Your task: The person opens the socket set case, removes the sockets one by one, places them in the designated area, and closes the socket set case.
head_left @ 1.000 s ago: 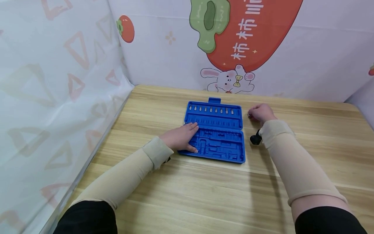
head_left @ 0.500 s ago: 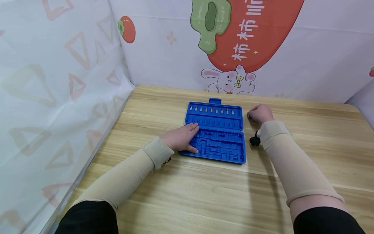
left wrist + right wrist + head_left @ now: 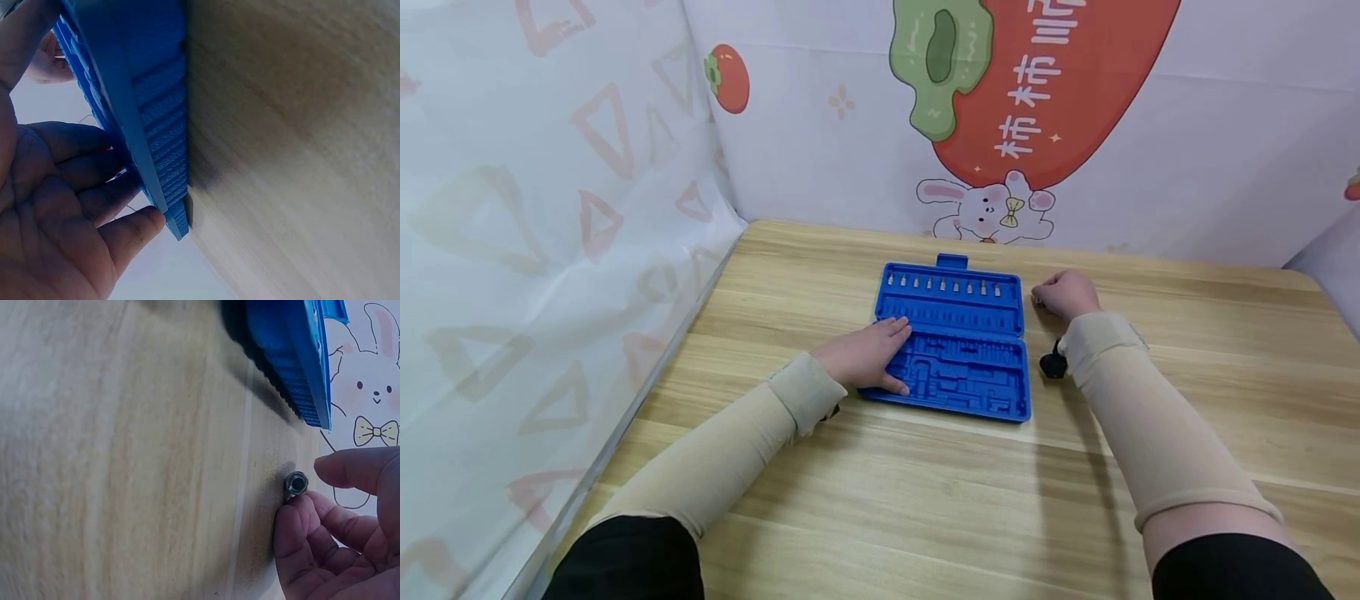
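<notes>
A blue plastic tool case point(image 3: 955, 408) lies unfolded on the wooden table, its moulded recesses facing up. A row of small metal bits point(image 3: 942, 284) fills the upper slots of its far half. Across the case's left edge rests my left hand point(image 3: 867, 352), fingers spread and fairly straight; in the left wrist view its fingertips touch the case wall point(image 3: 153, 125). To the right of the case, my right hand point(image 3: 1067, 294) holds a small metal socket point(image 3: 296, 482) at its curled fingertips, close to the tabletop. The socket's round hole faces the right wrist camera.
The wooden table point(image 3: 880, 517) extends around the case. Behind it hangs a white printed cloth point(image 3: 820, 158), and another cloth point(image 3: 550, 333) runs along the left edge. A black wrist camera point(image 3: 1054, 365) sits below the right wrist.
My right hand has shifted slightly left, toward the case, with the socket at its fingertips. The left hand stays on the case, and the head view has tilted a little.
</notes>
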Demonstrator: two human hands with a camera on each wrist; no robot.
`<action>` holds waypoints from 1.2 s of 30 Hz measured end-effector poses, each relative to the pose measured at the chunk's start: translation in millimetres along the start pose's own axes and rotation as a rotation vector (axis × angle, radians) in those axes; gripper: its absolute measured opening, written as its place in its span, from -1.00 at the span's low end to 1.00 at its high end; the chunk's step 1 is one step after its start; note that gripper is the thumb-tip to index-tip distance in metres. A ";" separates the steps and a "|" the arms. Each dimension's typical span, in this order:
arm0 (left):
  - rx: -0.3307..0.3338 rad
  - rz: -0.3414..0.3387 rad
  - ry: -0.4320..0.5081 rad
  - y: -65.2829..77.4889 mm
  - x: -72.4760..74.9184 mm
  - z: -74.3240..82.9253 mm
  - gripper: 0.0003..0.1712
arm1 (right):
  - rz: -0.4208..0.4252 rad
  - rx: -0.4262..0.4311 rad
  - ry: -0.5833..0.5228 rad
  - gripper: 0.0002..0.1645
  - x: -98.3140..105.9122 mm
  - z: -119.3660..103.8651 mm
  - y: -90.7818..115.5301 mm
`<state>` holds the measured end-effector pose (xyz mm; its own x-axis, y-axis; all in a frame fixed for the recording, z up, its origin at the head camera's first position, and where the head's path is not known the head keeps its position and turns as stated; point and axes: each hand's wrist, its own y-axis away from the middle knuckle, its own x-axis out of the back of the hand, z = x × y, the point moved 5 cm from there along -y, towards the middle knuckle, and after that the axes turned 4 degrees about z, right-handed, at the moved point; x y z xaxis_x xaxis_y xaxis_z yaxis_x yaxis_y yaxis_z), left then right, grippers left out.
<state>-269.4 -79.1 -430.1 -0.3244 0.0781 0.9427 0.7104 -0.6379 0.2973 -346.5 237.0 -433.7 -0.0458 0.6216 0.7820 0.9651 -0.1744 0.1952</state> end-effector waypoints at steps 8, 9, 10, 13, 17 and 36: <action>0.002 0.000 0.011 1.1 0.3 0.0 0.17 | -0.003 0.015 -0.021 -0.62 0.0 -1.2 2.6; 0.002 0.001 0.012 1.2 0.5 0.1 0.17 | -0.008 0.015 -0.028 -0.63 -0.2 -1.3 2.9; 0.002 0.001 0.013 1.4 0.7 0.2 0.17 | -0.012 0.015 -0.030 -0.64 -0.3 -1.1 2.9; 0.000 0.000 0.014 1.6 1.3 0.5 0.17 | -0.018 0.012 -0.029 -0.67 -0.6 -1.1 3.2; -0.001 0.002 0.012 1.7 1.7 0.6 0.18 | -0.014 0.009 -0.011 -0.66 -0.4 -0.8 2.4; 0.000 0.001 0.017 0.4 1.3 -0.4 0.18 | -0.026 0.030 0.008 -0.63 -0.3 0.0 0.7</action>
<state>-269.8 -79.6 -428.8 -0.3339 0.0643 0.9404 0.7108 -0.6381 0.2960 -345.8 236.7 -433.9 -0.0729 0.6192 0.7818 0.9709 -0.1354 0.1977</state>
